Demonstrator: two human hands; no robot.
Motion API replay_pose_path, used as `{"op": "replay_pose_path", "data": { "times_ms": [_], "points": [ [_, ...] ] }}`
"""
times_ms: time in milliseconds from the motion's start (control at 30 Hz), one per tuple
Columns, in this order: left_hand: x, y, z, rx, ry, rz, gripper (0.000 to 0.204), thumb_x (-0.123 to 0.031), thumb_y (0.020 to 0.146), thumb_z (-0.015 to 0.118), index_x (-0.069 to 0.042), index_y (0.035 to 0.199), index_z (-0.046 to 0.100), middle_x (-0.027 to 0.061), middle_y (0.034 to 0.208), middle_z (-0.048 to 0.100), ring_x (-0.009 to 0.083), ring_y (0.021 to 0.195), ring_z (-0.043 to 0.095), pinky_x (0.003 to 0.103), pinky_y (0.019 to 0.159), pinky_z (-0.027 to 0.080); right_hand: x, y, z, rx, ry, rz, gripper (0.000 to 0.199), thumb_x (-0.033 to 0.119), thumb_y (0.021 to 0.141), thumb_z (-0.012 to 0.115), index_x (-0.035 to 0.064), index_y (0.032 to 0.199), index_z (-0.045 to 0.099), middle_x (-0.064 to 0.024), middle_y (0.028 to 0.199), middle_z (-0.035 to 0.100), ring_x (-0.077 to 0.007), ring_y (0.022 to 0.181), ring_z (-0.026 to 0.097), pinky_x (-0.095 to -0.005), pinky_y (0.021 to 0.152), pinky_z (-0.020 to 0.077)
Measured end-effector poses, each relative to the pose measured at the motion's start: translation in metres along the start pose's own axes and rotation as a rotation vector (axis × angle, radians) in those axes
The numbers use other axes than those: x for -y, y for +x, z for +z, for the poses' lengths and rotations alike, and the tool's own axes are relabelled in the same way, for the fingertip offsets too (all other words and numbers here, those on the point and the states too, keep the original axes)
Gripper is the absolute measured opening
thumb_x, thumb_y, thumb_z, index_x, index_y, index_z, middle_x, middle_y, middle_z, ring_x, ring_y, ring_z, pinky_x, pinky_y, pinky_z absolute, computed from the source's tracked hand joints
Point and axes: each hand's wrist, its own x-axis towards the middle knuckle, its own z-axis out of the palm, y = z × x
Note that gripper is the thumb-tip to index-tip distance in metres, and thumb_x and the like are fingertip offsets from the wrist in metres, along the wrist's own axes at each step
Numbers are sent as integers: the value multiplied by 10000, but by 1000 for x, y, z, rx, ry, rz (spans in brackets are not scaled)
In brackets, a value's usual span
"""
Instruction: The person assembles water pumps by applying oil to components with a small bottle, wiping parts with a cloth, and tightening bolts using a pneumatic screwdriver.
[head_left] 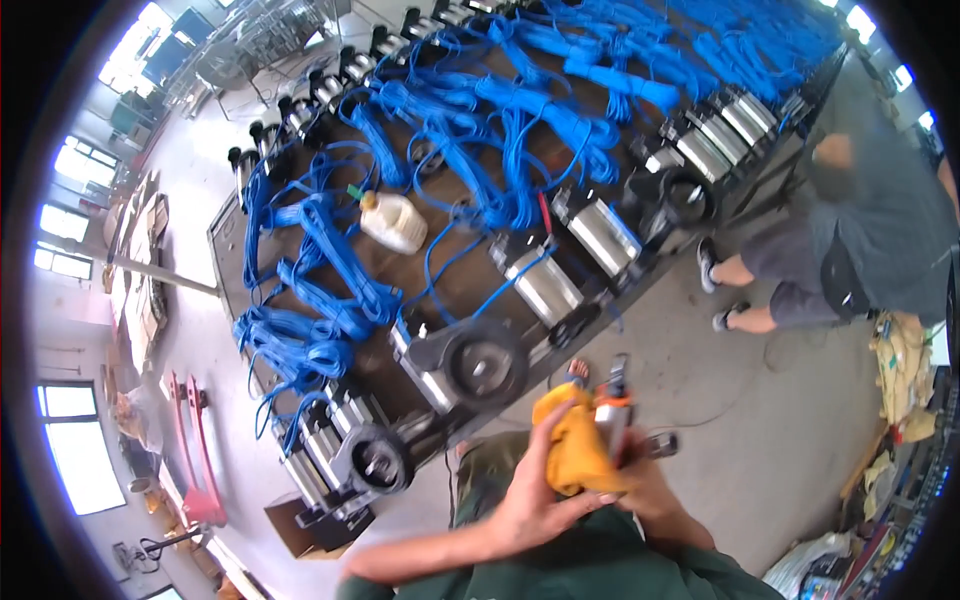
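Note:
In front of my body, my left hand (540, 500) is closed on a yellow cloth (572, 450), soft and creased. The cloth lies against a grey and orange hand tool (613, 412), whose exact kind is blurred. My right hand (645, 490) is wrapped round the tool's far side, its fingers partly hidden behind tool and cloth. A dark round end piece (662, 444) sticks out to the right. Ahead on the table, nearest my hands, are a shiny metal cylinder (540, 285) and a black wheel-shaped part (484, 367).
A long dark table (375, 365) carries many bundled blue cables (440, 150), metal cylinders and a whitish plastic jug (393, 222). Another person (860, 220) stands at the right side. An open cardboard box (310, 530) sits on the floor, lower left; a red pallet jack (200, 450) stands beyond it.

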Motion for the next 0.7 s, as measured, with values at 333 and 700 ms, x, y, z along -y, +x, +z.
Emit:
{"op": "replay_pose_path", "data": {
  "times_ms": [333,700],
  "points": [
    [-44,54,-62,-813,216,204,440,-317,990,700,25,1257,626,100,1138,703,195,996,692,324,893,558,118,181,-15,272,-45,287,282,157,964,691,-11,1188,655,-131,1039,723,-240,905,725,-370,808,596],
    [-58,219,-196,-498,112,110,289,-243,1054,631,-77,1282,567,17,1071,607,128,993,565,301,896,471,8,560,-42,-137,62,226,216,188,951,747,52,1079,639,-116,891,680,-280,738,704,-454,631,606]
  ]
}}
